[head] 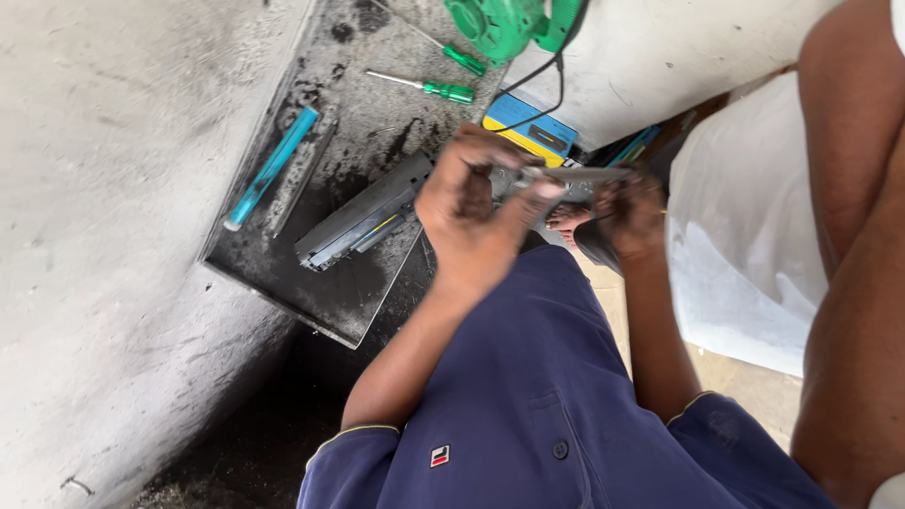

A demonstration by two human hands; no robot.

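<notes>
My left hand (469, 209) and my right hand (630, 215) both grip a thin grey metal strip (577, 175), one hand at each end, held over my lap. Both hands are blackened with dark powder. Just left of my left hand, a long grey cartridge (363, 215) lies on a dark, powder-covered tray (283, 273). My navy polo shirt fills the lower middle of the view.
A teal rod (271, 168) lies at the tray's left. Two green-handled screwdrivers (445, 90) and a green blower (509, 24) sit at the top. A blue and yellow box (528, 127) is behind my hands. Another person's limb (853, 283) and white cloth (745, 236) are at right.
</notes>
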